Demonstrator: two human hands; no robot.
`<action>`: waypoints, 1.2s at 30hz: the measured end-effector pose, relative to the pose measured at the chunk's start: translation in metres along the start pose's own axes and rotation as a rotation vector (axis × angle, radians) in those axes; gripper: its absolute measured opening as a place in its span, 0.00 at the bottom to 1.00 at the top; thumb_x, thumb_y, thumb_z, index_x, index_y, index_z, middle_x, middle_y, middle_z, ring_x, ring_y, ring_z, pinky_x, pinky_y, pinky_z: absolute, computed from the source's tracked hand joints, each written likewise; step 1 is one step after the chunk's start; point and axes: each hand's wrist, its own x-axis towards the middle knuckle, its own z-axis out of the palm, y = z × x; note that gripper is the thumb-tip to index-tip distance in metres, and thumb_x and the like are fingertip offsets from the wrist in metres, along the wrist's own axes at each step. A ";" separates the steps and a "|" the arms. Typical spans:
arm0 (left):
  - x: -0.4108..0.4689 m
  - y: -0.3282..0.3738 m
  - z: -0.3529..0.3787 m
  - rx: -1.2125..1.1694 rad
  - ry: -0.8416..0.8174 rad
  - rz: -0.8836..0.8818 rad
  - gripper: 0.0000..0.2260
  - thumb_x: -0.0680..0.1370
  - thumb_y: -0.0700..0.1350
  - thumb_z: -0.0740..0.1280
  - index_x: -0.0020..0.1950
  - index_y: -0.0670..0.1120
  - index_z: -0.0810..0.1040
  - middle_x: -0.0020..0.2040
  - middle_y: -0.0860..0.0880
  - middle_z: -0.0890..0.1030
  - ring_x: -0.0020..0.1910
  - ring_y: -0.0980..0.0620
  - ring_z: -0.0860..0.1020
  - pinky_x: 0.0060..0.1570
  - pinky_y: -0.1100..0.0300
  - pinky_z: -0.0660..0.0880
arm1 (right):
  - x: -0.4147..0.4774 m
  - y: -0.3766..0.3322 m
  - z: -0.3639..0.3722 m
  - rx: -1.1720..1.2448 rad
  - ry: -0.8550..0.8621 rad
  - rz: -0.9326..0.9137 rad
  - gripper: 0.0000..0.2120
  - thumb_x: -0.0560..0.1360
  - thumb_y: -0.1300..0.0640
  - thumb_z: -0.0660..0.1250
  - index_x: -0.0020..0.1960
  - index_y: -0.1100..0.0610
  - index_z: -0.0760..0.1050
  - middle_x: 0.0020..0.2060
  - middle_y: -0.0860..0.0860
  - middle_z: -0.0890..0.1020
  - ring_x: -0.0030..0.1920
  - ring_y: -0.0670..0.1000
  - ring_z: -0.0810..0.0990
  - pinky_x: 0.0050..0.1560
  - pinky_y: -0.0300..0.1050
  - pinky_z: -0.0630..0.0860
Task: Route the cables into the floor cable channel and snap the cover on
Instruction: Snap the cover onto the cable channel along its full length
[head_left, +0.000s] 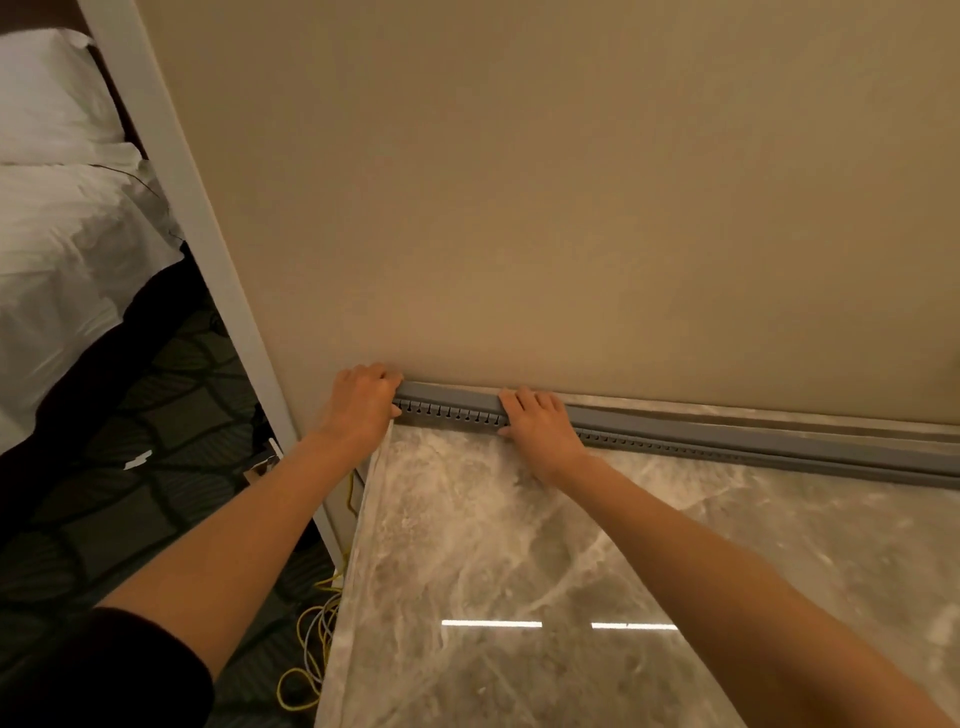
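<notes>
Head view: grey plastic cable channel (727, 441) runs along the wall base on glossy marbled floor tile (519, 545). Left hand (363, 405) clenched over its end, right hand (540, 423) flat, fingers pressing the smooth cover (452, 392), likely seating it over the slotted comb edge. Loose yellow and grey cables (317, 639) trail onto dark carpet.

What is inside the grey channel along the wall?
Nothing shows inside: the cover hides the channel's interior, with both hands on it. Yellow and grey cables lie loose on the carpet.
</notes>
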 end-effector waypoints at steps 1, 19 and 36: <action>0.001 0.001 0.001 0.011 0.010 0.008 0.15 0.76 0.42 0.65 0.62 0.40 0.73 0.59 0.40 0.76 0.59 0.41 0.72 0.60 0.52 0.65 | -0.002 0.003 0.003 0.010 0.015 0.002 0.22 0.81 0.55 0.54 0.73 0.60 0.56 0.68 0.58 0.67 0.68 0.59 0.65 0.70 0.51 0.57; 0.009 0.120 0.003 0.139 -0.028 0.161 0.15 0.77 0.46 0.63 0.61 0.40 0.73 0.61 0.41 0.75 0.61 0.42 0.72 0.58 0.53 0.68 | -0.055 0.108 0.010 0.031 0.015 0.251 0.23 0.78 0.59 0.59 0.71 0.59 0.57 0.69 0.57 0.66 0.71 0.58 0.62 0.74 0.57 0.52; 0.044 0.420 0.038 0.032 -0.096 0.340 0.16 0.78 0.47 0.61 0.63 0.41 0.70 0.63 0.41 0.73 0.62 0.42 0.71 0.59 0.51 0.67 | -0.171 0.385 0.031 -0.040 0.026 0.308 0.25 0.78 0.63 0.58 0.73 0.56 0.56 0.72 0.55 0.64 0.73 0.56 0.60 0.74 0.59 0.50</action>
